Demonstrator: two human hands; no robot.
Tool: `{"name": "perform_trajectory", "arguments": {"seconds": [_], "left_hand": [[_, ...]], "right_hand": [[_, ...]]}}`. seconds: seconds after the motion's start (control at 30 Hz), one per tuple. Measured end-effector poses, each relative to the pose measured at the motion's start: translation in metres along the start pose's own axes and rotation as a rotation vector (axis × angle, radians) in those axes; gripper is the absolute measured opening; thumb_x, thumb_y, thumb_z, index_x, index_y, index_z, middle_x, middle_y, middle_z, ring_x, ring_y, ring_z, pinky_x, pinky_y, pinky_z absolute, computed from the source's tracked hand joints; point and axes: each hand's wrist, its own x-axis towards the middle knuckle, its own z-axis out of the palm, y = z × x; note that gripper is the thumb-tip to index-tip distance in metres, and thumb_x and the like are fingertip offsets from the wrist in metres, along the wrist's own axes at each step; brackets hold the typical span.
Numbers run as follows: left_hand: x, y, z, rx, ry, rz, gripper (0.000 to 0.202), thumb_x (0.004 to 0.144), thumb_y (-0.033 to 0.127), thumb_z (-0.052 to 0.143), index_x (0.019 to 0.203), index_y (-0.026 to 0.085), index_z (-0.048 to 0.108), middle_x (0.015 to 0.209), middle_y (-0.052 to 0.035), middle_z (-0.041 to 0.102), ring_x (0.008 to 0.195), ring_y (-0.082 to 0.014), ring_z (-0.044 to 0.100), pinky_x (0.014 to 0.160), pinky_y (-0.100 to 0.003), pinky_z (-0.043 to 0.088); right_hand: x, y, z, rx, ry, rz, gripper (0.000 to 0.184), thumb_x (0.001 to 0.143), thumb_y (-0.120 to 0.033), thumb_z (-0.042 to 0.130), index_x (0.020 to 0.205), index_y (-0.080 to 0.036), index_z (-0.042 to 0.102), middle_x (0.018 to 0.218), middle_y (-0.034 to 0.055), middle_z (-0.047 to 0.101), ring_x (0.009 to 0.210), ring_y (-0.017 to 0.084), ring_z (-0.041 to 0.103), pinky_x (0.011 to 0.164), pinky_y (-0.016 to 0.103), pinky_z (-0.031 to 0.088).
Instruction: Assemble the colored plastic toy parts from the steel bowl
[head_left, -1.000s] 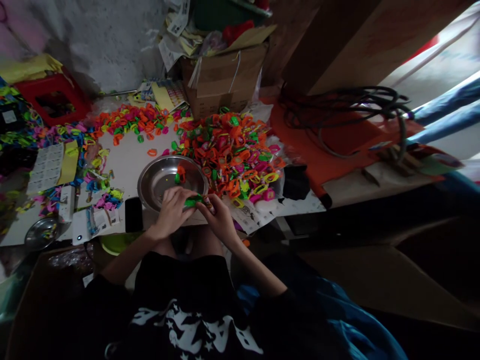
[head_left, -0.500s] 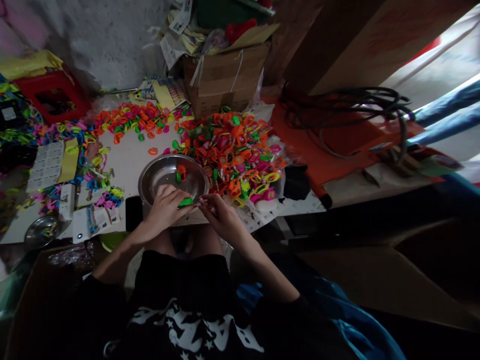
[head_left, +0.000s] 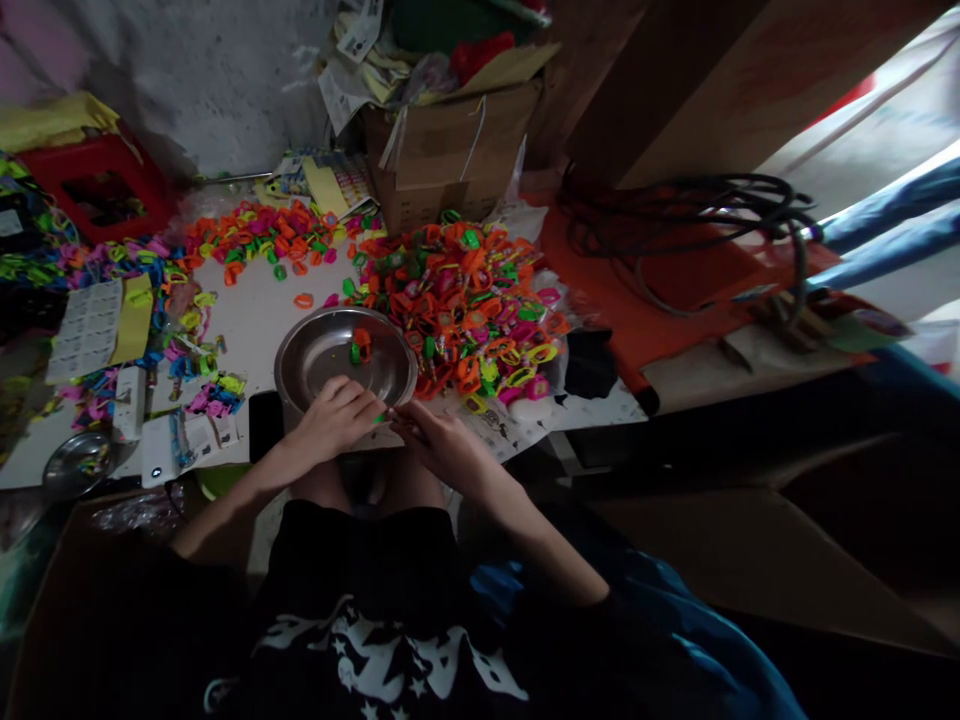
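Observation:
Over the near rim of a steel bowl [head_left: 289, 350], my left hand [head_left: 341, 415] is closed on a green plastic piece [head_left: 379, 418], mostly covered by the fingers. Its colour matches pieces among the toy watches in the pile. My right hand [head_left: 431, 440] meets it from the right with pinched fingers; what they grip is too small and dark to make out. Inside the bowl lie an orange toy watch [head_left: 363, 343] and a bit of green. A big heap of bright toy watches [head_left: 457, 300] rises just right of the bowl.
More coloured pieces [head_left: 274, 235] lie along the back of the table. A phone [head_left: 266, 425] rests left of the bowl, and a small metal bowl [head_left: 77, 465] sits at the front left. Behind the heap stands a cardboard box [head_left: 457, 150]; coiled black cable [head_left: 690, 215] lies right.
My fingers have closed further around the green piece, so less of it shows. The right hand has turned slightly, and the shiny bit at its fingertips is now hidden.

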Motion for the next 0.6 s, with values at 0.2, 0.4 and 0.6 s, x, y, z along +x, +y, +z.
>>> {"name": "perform_trajectory", "arguments": {"seconds": [0.2, 0.4, 0.6], "left_hand": [[-0.001, -0.004, -0.002, -0.126, -0.008, 0.014, 0.019, 0.087, 0.022, 0.050, 0.099, 0.024, 0.065, 0.084, -0.0075, 0.058, 0.089, -0.0238, 0.050, 0.095, -0.044, 0.033], [-0.004, -0.008, 0.001, -0.072, -0.081, 0.075, 0.027, 0.090, 0.018, 0.040, 0.098, 0.025, 0.065, 0.086, -0.0076, 0.059, 0.090, -0.0230, 0.049, 0.097, -0.047, 0.029], [-0.007, -0.011, 0.010, -0.101, -0.153, 0.101, 0.017, 0.089, 0.019, 0.045, 0.083, 0.022, 0.061, 0.085, -0.0071, 0.058, 0.090, -0.0226, 0.048, 0.097, -0.044, 0.027]], "right_hand": [[0.001, 0.003, 0.000, -0.044, -0.101, 0.010, 0.017, 0.093, -0.028, 0.045, 0.103, -0.019, 0.056, 0.082, 0.0068, 0.070, 0.071, 0.018, 0.067, 0.058, 0.022, 0.039], [0.002, -0.002, 0.002, -0.197, -0.203, 0.014, 0.019, 0.094, -0.023, 0.044, 0.109, -0.018, 0.054, 0.080, 0.0066, 0.070, 0.068, 0.018, 0.067, 0.054, 0.023, 0.032], [0.001, -0.005, 0.003, -0.268, -0.361, 0.021, 0.019, 0.093, -0.017, 0.045, 0.109, -0.016, 0.055, 0.085, 0.0092, 0.069, 0.072, 0.020, 0.067, 0.052, 0.025, 0.026]]}}
